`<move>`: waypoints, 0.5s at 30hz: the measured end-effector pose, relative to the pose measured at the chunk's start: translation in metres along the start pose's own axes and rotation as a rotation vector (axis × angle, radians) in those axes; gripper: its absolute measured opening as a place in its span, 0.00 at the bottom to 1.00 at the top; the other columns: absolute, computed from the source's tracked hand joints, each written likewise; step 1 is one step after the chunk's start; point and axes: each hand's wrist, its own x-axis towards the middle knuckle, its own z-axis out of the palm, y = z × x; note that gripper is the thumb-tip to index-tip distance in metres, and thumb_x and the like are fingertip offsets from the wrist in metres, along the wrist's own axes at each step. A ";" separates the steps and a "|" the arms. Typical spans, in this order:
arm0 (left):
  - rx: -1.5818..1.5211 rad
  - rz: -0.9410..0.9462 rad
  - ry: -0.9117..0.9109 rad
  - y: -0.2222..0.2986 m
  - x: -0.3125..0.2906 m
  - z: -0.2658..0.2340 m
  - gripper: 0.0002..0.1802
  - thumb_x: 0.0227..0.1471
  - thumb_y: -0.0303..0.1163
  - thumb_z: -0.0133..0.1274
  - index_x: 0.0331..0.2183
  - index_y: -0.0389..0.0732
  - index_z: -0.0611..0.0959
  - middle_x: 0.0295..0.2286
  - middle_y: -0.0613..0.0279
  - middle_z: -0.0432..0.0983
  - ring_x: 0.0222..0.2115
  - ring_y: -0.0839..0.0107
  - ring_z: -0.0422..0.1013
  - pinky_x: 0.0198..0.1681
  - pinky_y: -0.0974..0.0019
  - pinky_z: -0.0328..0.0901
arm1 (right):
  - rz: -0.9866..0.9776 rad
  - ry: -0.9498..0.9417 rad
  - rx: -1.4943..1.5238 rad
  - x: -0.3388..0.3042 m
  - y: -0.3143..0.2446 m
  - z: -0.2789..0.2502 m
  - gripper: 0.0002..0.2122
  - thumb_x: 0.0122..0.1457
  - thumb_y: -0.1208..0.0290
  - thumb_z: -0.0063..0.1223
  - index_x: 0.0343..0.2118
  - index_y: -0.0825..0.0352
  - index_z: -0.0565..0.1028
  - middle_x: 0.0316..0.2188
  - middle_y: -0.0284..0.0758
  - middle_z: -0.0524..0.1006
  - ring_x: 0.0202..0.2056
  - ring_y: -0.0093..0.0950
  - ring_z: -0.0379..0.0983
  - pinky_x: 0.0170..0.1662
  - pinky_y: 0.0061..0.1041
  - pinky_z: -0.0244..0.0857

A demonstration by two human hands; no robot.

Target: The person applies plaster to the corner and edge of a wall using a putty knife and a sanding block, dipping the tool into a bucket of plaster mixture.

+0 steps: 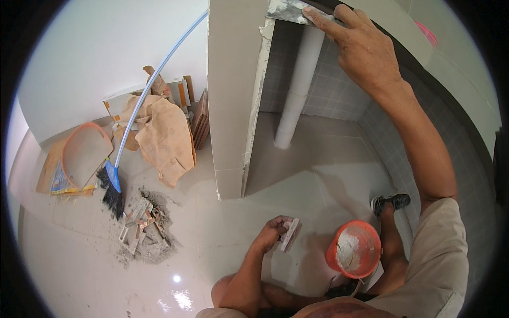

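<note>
- A small, pale flat-edged piece point(289, 235) is held at a tilt above the floor; it is gripped along one side by the left fingers point(281, 221).
- A flat piece smeared grey and white point(289, 10) is touched by the right fingers point(324, 25), with the index laid out along it; whether it is clenched or only pressed cannot be told.
- Just left of the right fingers, a beige partition point(230, 106) with a rough, whitish edge is seen.
- Below the right fingers, a white pipe point(299, 87) is set upright on the floor point(212, 265).
- To the right of the left fingers, an orange-red bucket point(332, 258) is placed, with whitish paste point(348, 246) contained in it.
- Well left of the left fingers, a rubble heap point(148, 230) is spread, with a broom point(112, 177) leaned just beside it.
- Beyond the heap, further from the left fingers, crumpled brown paper point(164, 132) is left.
</note>
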 end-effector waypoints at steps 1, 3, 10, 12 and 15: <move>-0.005 0.015 0.003 -0.002 0.001 -0.001 0.16 0.62 0.23 0.51 0.51 0.39 0.79 0.41 0.63 0.79 0.39 0.71 0.74 0.43 0.65 0.69 | 0.036 0.020 -0.102 -0.004 0.002 0.008 0.29 0.54 0.81 0.56 0.60 0.49 0.73 0.37 0.32 0.72 0.39 0.32 0.72 0.39 0.32 0.75; -0.011 0.030 0.008 -0.006 0.004 -0.005 0.16 0.61 0.23 0.51 0.51 0.39 0.80 0.40 0.62 0.79 0.39 0.71 0.74 0.44 0.65 0.69 | 0.071 0.039 -0.203 -0.013 0.004 0.014 0.36 0.56 0.84 0.55 0.64 0.36 0.70 0.35 0.23 0.71 0.37 0.24 0.71 0.37 0.27 0.76; -0.005 0.042 -0.003 -0.005 0.005 -0.002 0.15 0.61 0.22 0.51 0.50 0.38 0.80 0.40 0.63 0.79 0.38 0.71 0.75 0.44 0.65 0.69 | -0.017 0.091 -0.140 -0.015 -0.021 0.010 0.35 0.51 0.85 0.53 0.62 0.43 0.74 0.35 0.25 0.70 0.37 0.24 0.70 0.35 0.26 0.74; 0.013 0.028 0.001 -0.007 0.004 -0.003 0.15 0.61 0.22 0.51 0.50 0.38 0.80 0.40 0.63 0.79 0.38 0.71 0.75 0.44 0.65 0.69 | -0.024 0.048 -0.154 -0.016 -0.022 0.009 0.35 0.50 0.85 0.54 0.61 0.44 0.75 0.35 0.25 0.70 0.37 0.24 0.70 0.35 0.25 0.74; -0.036 0.039 0.016 -0.009 0.003 -0.005 0.15 0.61 0.23 0.50 0.50 0.39 0.80 0.40 0.62 0.79 0.38 0.71 0.75 0.43 0.65 0.69 | -0.033 0.063 -0.243 -0.022 -0.024 0.007 0.35 0.50 0.85 0.54 0.62 0.45 0.74 0.35 0.25 0.70 0.37 0.25 0.70 0.35 0.25 0.74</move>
